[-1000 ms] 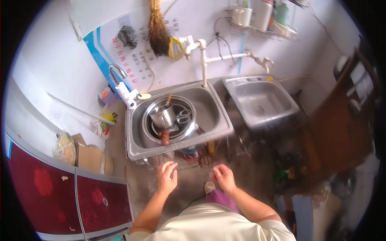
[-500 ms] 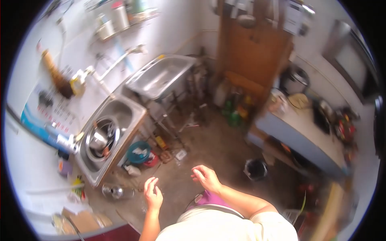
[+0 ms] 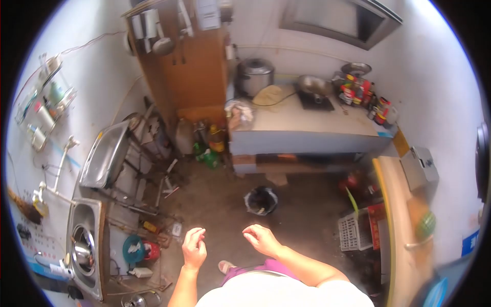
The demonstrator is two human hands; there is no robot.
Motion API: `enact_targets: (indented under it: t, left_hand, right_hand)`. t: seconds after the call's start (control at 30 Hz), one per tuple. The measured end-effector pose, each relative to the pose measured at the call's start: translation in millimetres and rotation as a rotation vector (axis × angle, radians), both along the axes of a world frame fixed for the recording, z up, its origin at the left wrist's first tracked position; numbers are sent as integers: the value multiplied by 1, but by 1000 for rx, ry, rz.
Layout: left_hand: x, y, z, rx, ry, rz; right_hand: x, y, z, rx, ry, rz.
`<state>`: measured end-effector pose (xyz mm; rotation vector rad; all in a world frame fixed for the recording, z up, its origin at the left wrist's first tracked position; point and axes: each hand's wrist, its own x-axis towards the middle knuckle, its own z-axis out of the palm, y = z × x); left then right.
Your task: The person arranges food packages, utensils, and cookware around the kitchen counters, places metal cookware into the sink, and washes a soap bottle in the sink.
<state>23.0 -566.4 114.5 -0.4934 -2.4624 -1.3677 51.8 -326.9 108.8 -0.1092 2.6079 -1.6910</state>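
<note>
Head: left hand [image 3: 195, 248], right hand [image 3: 262, 241] empty, half-curled; floor [image 3: 220, 199] spans bin [image 3: 252, 209] to counter edge [image 3: 307, 132].

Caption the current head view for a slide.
Bare left hand and right hand, seemingly empty; round, black-lined bin ahead.

So the basin [image 3: 127, 255] is teal, the tub [image 3: 152, 251] bright red, and the wooden panel [image 3: 189, 77] kind of orange-brown. Tabletop [image 3: 302, 121] is creamy beige with a greyish-blue front panel [image 3: 307, 145]. Bin [image 3: 254, 210] is black, crate [image 3: 349, 235] whitish, bottoms [image 3: 271, 265] purple, shirt [image 3: 266, 291] plain white.
</note>
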Motion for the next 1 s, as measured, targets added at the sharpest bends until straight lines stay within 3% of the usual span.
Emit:
enact_targets:
  t: [0.23, 0.37, 0.4, 0.47, 0.73, 1.0]
  left_hand:
    - [4, 204, 2, 88, 19, -294]
    - [10, 297, 9, -41, 37, -429]
    - [10, 314, 12, -65, 48, -461]
    - [9, 343, 12, -71, 70, -511]
    - [-19, 422, 20, -184, 137, -643]
    - [-101, 484, 7, -175, 109, -665]
  right_hand:
    - [76, 177, -9, -170, -188, -319]
    - [114, 262, -17, -143, -203, -448]
    - [119, 273, -11, -252, -252, -495]
    - [128, 293, -1, -469, -352, -588]
    - [134, 344, -28, -537, -287, -737]
    - [64, 396, -34, -525, -173, -796]
